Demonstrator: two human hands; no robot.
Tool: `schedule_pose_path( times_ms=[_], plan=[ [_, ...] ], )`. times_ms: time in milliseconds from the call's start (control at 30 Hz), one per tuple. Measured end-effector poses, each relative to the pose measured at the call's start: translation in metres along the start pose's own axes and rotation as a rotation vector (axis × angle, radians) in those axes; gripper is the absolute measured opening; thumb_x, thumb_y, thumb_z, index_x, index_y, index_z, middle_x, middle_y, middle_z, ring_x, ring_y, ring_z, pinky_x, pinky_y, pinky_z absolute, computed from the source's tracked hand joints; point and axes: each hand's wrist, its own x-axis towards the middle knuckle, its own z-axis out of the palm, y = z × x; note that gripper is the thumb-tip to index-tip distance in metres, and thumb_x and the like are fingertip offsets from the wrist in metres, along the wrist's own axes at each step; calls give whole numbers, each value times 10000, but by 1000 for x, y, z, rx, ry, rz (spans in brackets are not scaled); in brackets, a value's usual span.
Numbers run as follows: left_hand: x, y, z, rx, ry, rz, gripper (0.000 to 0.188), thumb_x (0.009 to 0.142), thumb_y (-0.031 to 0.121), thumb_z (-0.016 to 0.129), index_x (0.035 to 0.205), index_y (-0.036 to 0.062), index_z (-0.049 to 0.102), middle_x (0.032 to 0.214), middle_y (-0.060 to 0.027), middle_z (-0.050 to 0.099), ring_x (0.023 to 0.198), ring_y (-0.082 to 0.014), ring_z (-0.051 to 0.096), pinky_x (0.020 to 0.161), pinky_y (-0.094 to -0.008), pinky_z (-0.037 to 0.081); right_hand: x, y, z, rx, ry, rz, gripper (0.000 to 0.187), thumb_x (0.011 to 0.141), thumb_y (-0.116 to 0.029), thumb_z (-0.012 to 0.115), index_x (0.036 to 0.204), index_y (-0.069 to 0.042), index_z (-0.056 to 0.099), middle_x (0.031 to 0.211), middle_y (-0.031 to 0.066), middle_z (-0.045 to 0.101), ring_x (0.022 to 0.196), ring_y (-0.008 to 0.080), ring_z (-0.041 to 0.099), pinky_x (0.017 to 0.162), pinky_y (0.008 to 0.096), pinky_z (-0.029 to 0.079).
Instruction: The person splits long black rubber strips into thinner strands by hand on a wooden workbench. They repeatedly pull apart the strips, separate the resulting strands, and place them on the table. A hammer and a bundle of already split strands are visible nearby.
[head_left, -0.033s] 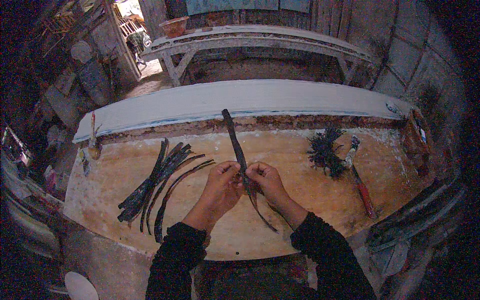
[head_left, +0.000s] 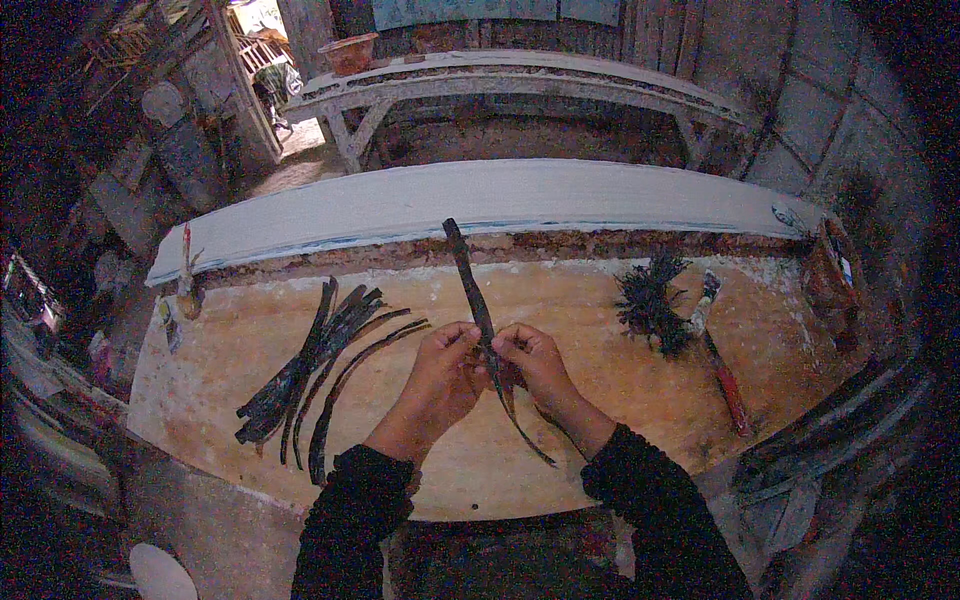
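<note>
A long, flat, dark strip [head_left: 465,270] stands out away from me over the middle of the wooden board [head_left: 450,450]. My left hand [head_left: 448,362] pinches it from the left and my right hand [head_left: 535,362] from the right, with thumbs and fingertips close together. Below my fingers the strip narrows into thin tails that trail towards me and to the right. To the left of my hands lies a loose pile of similar dark strips [head_left: 318,345], a couple of curved ones set slightly apart.
Right of my hands sit a tuft of shredded dark fibres [head_left: 652,305] and a red-handled tool [head_left: 728,385] with a whitish head. A long white slab [head_left: 480,195] runs behind the board. A woven basket [head_left: 832,265] stands at the right end, a slender upright object [head_left: 187,260] at the left.
</note>
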Motion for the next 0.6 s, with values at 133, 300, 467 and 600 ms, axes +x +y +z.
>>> schedule_pose_path(
  times_ms=[133, 300, 467, 600],
  plan=[
    [9, -1, -6, -52, -40, -20, 100, 940, 152, 561, 936, 53, 569, 699, -34, 608, 535, -114, 553, 459, -258, 482, 6, 6, -4, 23, -4, -25, 153, 901, -203, 638, 895, -58, 587, 748, 25, 638, 574, 105, 588, 474, 252, 477],
    [6, 2, -7, 27, -72, -48, 112, 953, 172, 532, 957, 63, 560, 631, -21, 581, 471, -113, 524, 420, -343, 515, 4, 3, -2, 38, -19, -13, 145, 905, -202, 634, 896, -64, 591, 732, 19, 641, 557, 95, 575, 479, 236, 465],
    [14, -9, -14, 183, -18, 59, 92, 954, 160, 531, 973, 74, 557, 643, -10, 577, 466, -98, 514, 410, -346, 506, -1, -4, 3, 39, -20, -12, 149, 911, -199, 629, 912, -54, 597, 757, 21, 645, 573, 90, 576, 489, 228, 464],
    [8, -1, -6, 41, 5, 7, 37, 946, 118, 539, 973, 93, 548, 660, -4, 572, 485, -98, 526, 409, -284, 482, 5, 7, 0, -107, 52, -56, 136, 911, -177, 629, 922, -45, 597, 766, 21, 629, 581, 90, 566, 489, 230, 462]
  ],
)
